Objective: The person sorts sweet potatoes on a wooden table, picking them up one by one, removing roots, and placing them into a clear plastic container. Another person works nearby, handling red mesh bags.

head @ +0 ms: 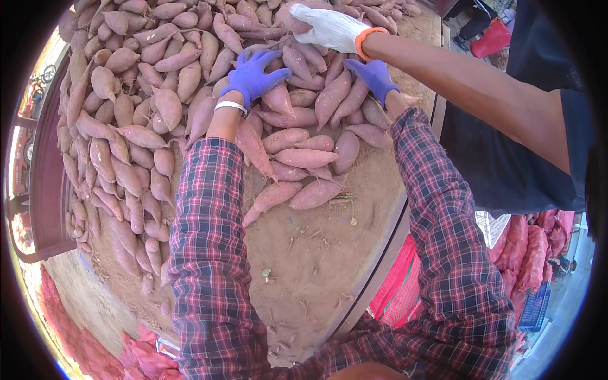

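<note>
My left hand (256,73) wears a purple glove and lies on the heap of sweet potatoes (166,107) with its fingers spread. Just below its thumb is a pinkish sweet potato (278,100). My right hand (375,80), gloved the same way, touches the right side of the heap, beside a long sweet potato (334,99). Some of its fingers are hidden, so its grip is unclear. Several loose sweet potatoes (305,157) lie between my forearms on the soil-covered truck bed (304,266).
From the right reaches a co-worker's hand (327,28) in a white glove with an orange cuff, around a sweet potato (289,20). The bed's metal edge (380,280) runs along my right. Red mesh sacks (529,256) and a blue crate (534,304) stand beyond it.
</note>
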Action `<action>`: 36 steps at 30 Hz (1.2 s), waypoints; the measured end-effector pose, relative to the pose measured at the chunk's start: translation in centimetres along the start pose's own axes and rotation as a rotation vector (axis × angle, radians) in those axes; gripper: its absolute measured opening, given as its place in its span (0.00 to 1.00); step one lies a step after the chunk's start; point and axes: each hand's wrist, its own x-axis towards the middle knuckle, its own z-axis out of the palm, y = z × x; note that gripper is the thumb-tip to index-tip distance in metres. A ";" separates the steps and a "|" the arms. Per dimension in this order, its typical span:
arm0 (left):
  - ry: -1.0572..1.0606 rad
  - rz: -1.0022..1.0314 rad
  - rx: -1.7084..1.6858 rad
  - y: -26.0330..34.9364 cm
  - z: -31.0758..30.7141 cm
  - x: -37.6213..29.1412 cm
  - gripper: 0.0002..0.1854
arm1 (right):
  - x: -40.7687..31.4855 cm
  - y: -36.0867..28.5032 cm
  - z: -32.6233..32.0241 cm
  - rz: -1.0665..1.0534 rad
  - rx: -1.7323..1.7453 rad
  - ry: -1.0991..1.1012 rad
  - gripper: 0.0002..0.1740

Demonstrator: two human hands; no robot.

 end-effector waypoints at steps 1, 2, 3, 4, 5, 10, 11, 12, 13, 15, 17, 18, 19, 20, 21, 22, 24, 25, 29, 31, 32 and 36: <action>-0.017 0.007 -0.022 0.1 0.0 -0.4 0.41 | -0.3 0.2 0.6 -0.002 0.056 -0.053 0.25; 0.004 0.003 -0.003 0.2 0.1 -1.2 0.40 | -0.4 0.3 1.6 -0.046 0.141 -0.131 0.23; -0.011 0.035 -0.019 1.6 0.3 -1.6 0.38 | -1.0 1.0 1.7 -0.093 0.241 -0.098 0.21; -0.026 0.058 -0.033 2.9 0.6 -2.5 0.37 | -1.9 0.9 2.4 -0.142 0.342 -0.072 0.19; -0.042 0.083 -0.047 4.0 0.6 -3.1 0.35 | -2.7 0.8 3.0 -0.192 0.442 -0.044 0.17; 0.119 0.175 -0.114 2.9 0.5 -9.8 0.37 | -9.4 -4.3 5.7 -0.172 0.426 -0.097 0.16; 0.137 0.177 -0.127 2.8 1.1 -11.3 0.37 | -10.6 -4.5 6.7 -0.201 0.425 -0.070 0.17; 0.155 0.180 -0.138 3.1 1.1 -13.1 0.37 | -11.7 -4.7 7.2 -0.231 0.425 -0.040 0.17; 0.176 0.176 -0.132 3.0 0.7 -15.0 0.37 | -12.6 -5.5 7.7 -0.260 0.391 -0.046 0.17; 0.183 0.150 -0.176 3.2 -0.3 -18.6 0.35 | -15.1 -7.4 8.8 -0.319 0.323 -0.065 0.17; 0.190 0.128 -0.240 4.3 -1.0 -21.9 0.34 | -17.4 -8.7 9.4 -0.355 0.272 -0.080 0.17; 0.217 0.132 -0.237 4.6 -0.9 -23.0 0.35 | -18.4 -9.0 9.4 -0.362 0.257 -0.083 0.17; 0.220 0.107 -0.257 4.9 -0.9 -24.2 0.35 | -19.2 -9.6 9.4 -0.369 0.243 -0.087 0.17; 0.223 0.080 -0.277 5.3 -0.8 -25.4 0.35 | -20.0 -9.5 9.8 -0.355 0.263 -0.129 0.17; 0.222 0.054 -0.293 5.9 -0.9 -26.9 0.36 | -21.2 -9.6 10.0 -0.380 0.252 -0.136 0.18; 0.208 -0.014 -0.248 5.7 -0.5 -28.9 0.37 | -22.2 -10.1 10.5 -0.418 0.251 -0.150 0.18; 0.240 -0.071 -0.258 5.9 0.1 -32.9 0.37 | -23.7 -11.0 10.7 -0.407 0.266 -0.328 0.20; 0.258 -0.091 -0.269 6.2 0.3 -34.2 0.38 | -24.5 -11.6 10.7 -0.425 0.314 -0.298 0.21; 0.255 -0.152 -0.250 7.5 -0.2 -38.4 0.35 | -25.5 -12.2 9.7 -0.542 0.227 -0.258 0.26; 0.289 -0.147 -0.217 8.2 -1.0 -39.9 0.31 | -21.6 -9.9 6.7 -0.732 -0.198 -0.162 0.26; 0.312 -0.145 -0.215 8.2 -1.0 -40.7 0.30 | -19.5 -8.9 4.5 -0.629 -0.511 -0.007 0.24; 0.340 -0.150 -0.165 8.8 0.5 -40.5 0.24 | -8.2 0.8 -4.2 0.232 -0.829 0.130 0.41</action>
